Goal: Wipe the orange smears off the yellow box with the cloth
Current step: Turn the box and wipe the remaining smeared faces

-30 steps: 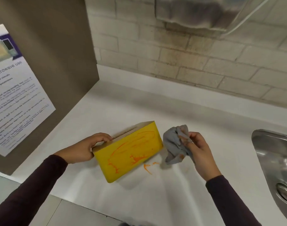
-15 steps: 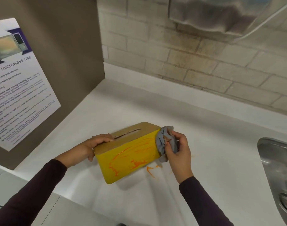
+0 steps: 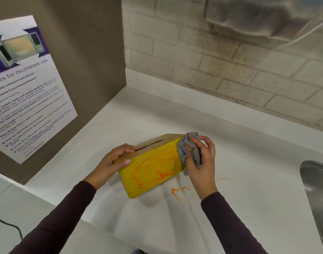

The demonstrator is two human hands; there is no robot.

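A white, smooth countertop (image 3: pixel 239 162) is filling the lower frame, running back to a low white upstand under a wall of pale painted brick (image 3: pixel 239 74) that is showing dark staining. A brown panel (image 3: pixel 80 52) is standing at the left end, carrying a printed microwave-use notice (image 3: pixel 26 88). The rim of a brushed steel sink (image 3: pixel 316 184) is showing at the right edge.

The yellow box (image 3: pixel 153 173) is sitting tilted near the counter's front centre, glossy rectangular body with rounded corners, tan wood-look top with a long slot. Orange smears (image 3: pixel 160 173) are streaking its near face in thin arcs and a blotch; more orange marks (image 3: pixel 177 192) are lying on the counter just in front of the box.

The left hand (image 3: pixel 115 160) is gripping the box's left end, fingers curled over the top, thumb on the yellow face. The right hand (image 3: pixel 201 162) is closed around a bunched grey cloth (image 3: pixel 189 149), soft and wrinkled, with an orange stain, pressing it against the upper right corner of the box. Both sleeves are dark.
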